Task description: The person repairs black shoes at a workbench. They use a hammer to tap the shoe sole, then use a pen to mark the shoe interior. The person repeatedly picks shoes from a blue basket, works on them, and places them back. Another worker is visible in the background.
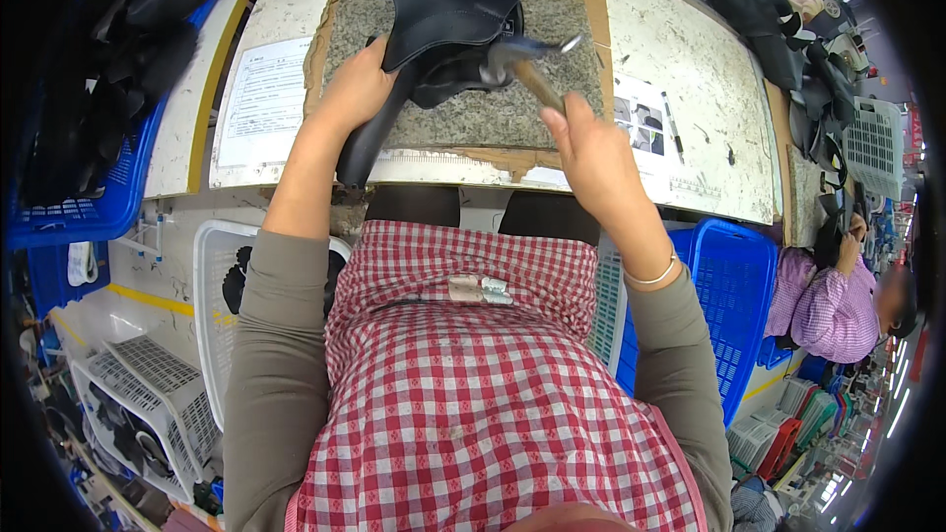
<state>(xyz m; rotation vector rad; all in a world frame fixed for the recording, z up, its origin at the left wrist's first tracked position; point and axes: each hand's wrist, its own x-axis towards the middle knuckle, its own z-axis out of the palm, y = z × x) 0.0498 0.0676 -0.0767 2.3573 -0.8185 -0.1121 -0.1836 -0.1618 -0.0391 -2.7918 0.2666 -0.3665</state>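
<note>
A black leather boot upper (pixel 443 8) lies on a speckled stone slab (pixel 493 123) on the workbench. My left hand (pixel 358 89) is closed on its left edge, the fingertips partly hidden by the leather. A long strip of the upper hangs down past my left wrist toward the bench's near edge. My right hand (pixel 596 153) is wrapped round the wooden handle of a hammer (pixel 537 85). The metal head, blurred by motion, is over the upper's right side; whether it touches the leather I cannot tell.
Printed sheets (pixel 264 94) lie left of the slab, with another sheet and a pen (pixel 673 126) to its right. Black leather pieces fill a blue crate (pixel 118 177) at left. Blue baskets (pixel 729 305) stand below the bench at right. A co-worker (pixel 838 310) sits farther right.
</note>
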